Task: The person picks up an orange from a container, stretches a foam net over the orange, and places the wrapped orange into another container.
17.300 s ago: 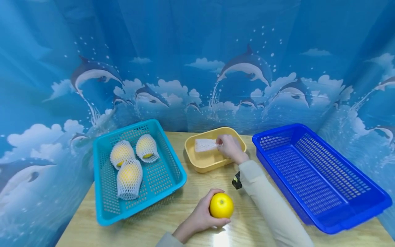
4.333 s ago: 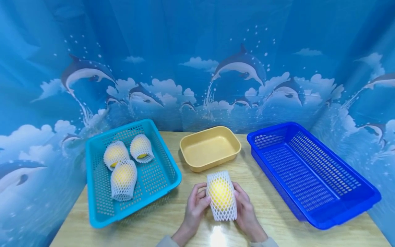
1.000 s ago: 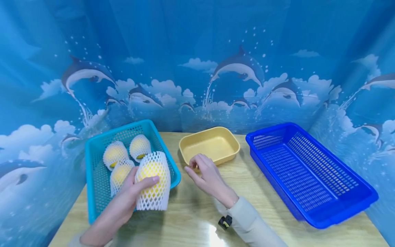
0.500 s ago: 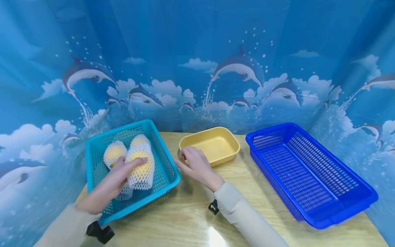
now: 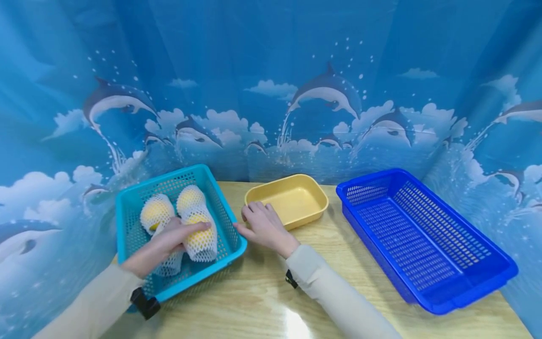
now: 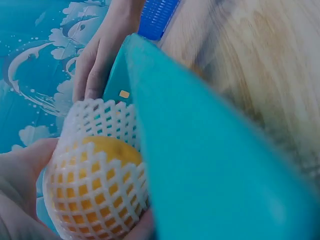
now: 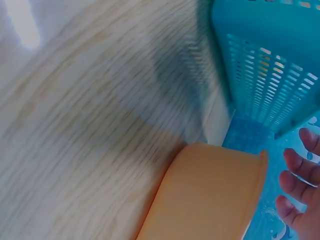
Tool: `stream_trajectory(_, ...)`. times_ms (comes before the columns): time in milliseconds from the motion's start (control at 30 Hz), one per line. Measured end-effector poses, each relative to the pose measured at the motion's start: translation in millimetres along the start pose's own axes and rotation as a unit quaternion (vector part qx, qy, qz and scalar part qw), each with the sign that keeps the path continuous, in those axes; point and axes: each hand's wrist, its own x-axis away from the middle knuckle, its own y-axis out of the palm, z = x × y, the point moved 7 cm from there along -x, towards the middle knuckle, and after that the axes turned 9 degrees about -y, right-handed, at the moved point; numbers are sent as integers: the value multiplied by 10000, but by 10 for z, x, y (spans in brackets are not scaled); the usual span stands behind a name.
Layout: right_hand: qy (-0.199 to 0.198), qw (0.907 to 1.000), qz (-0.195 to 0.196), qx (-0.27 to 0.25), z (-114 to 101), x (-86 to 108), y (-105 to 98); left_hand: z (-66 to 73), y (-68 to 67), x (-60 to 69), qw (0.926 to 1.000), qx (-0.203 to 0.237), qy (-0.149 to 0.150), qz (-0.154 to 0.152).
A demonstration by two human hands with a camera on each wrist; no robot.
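Note:
Inside the teal basket (image 5: pixel 203 277), my left hand (image 5: pixel 169 239) grips an orange in a white foam net sleeve (image 5: pixel 201 241), its thumb lying across the net. The left wrist view shows that netted orange (image 6: pixel 97 190) close up, beside the blurred basket wall (image 6: pixel 200 150). Three more netted oranges are in the basket: one at the back left (image 5: pixel 156 212), another at the back right (image 5: pixel 190 197), and a third partly hidden under my left hand (image 5: pixel 169 266). My right hand (image 5: pixel 267 228) hovers with loosely bent fingers between the basket's right rim and the yellow tray; whether it touches either I cannot tell.
A yellow tray (image 5: pixel 300 202) with nothing in it stands at the back middle of the wooden table (image 5: pixel 254 301). To the right is a deep blue basket (image 5: pixel 415 235), also bare inside. A dolphin-printed curtain (image 5: pixel 271 94) hangs behind.
The bare orange held earlier got a net sleeve from the tray. In the last second my left hand carried it left and lowered it into the teal basket; my right hand drifted left.

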Motion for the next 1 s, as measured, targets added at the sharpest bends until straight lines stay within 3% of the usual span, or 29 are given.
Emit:
stream_trajectory(200, -191, 9991, 47, 365, -29, -9, 4, -43, 76, -94, 9998, -118, -101, -110)
stream_trajectory(467, -150, 9993, -59, 344, -27, 4, 34, -188, 152, -178, 9945, -980, -128, 345)
stream_trajectory(767, -14, 9997, -94, 239, -6, -5, 24, -190, 140, -223, 9955, -870, 18, 380)
stream_trajectory(1000, 48, 9995, -247, 189, -11, -5, 10, -252, 176, -176, 9983, -496, -281, 109)
